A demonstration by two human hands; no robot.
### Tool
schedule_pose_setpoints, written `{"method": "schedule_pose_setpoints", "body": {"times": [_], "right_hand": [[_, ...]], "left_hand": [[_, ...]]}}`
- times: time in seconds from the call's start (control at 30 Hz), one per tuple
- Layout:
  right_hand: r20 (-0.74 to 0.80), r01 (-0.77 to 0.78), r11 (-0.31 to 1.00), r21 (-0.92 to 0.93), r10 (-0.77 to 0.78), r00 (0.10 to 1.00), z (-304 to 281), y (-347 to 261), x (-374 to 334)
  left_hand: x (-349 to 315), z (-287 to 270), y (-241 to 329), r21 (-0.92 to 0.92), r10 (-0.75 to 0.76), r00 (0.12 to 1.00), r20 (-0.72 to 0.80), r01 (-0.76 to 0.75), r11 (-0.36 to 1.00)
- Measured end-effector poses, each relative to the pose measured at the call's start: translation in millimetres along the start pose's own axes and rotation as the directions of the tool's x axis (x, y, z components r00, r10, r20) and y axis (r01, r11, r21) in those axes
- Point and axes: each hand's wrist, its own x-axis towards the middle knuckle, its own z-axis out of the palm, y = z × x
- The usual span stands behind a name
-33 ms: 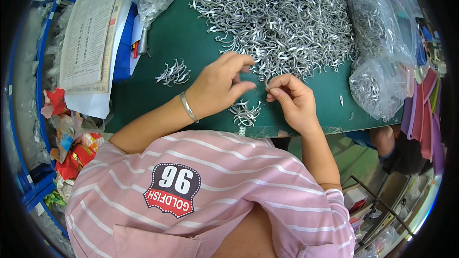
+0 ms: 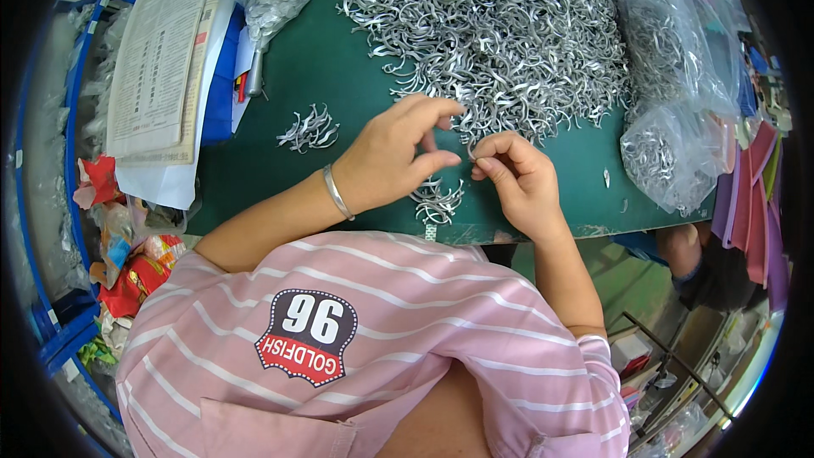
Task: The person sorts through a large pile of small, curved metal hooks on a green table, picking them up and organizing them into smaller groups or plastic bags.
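Note:
Between thumb and forefinger, my right hand (image 2: 521, 187) pinches a small curved silver metal piece (image 2: 471, 150), its thin end sticking up. To its left, my left hand (image 2: 392, 153) holds nothing; its thumb and forefinger are apart, close to the piece. A large heap of similar curved metal pieces (image 2: 500, 42) spreads over the table beyond both hands. Below the hands, by the near edge, lies a small pile of the pieces (image 2: 438, 202). Another small pile (image 2: 309, 130) rests left of my left wrist, which wears a silver bangle (image 2: 337, 192).
The green table (image 2: 263, 174) has its near edge against my striped shirt. Clear plastic bags of metal pieces (image 2: 657, 157) stand at the right. At the left are a blue bin (image 2: 222, 85), printed papers (image 2: 157, 59) and a blue rack (image 2: 72, 119). Another person's knee (image 2: 678, 250) shows at the right.
My left hand has shifted slightly right, its fingertips nearer the metal piece in my right hand. My right hand has hardly moved.

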Motion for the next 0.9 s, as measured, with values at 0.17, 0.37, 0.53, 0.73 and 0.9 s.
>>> {"method": "schedule_pose_setpoints", "body": {"times": [0.17, 0.37, 0.53, 0.73, 0.9], "right_hand": [[-0.028, 0.042, 0.999, 0.026, -0.041, 0.999, 11.4, -5.3, -3.0], [-0.114, 0.121, 0.974, 0.192, -0.101, 0.988, 22.1, -11.4, -8.3], [0.018, 0.234, 0.965, -0.121, -0.234, 0.972, 17.2, -15.3, -4.9], [0.246, 0.358, 0.886, -0.295, -0.292, 0.924, 12.6, -14.4, -8.6], [0.213, 0.320, 0.898, -0.303, -0.263, 0.941, 14.3, -16.4, -6.1]], "left_hand": [[-2.5, 6.6, -7.5, -0.010, 0.120, 0.992, -0.031, -0.120, 0.993], [-5.0, 6.4, -8.4, -0.579, -0.438, 0.856, 0.274, 0.510, 0.636], [-8.3, 6.0, -4.7, -0.567, -0.472, 0.799, 0.373, 0.599, 0.566], [-12.1, -0.2, -19.0, 0.128, -0.030, 0.998, -0.063, 0.038, 0.991], [4.5, 10.2, -33.5, 0.458, 0.205, 0.975, -0.085, -0.145, 0.877]]}}
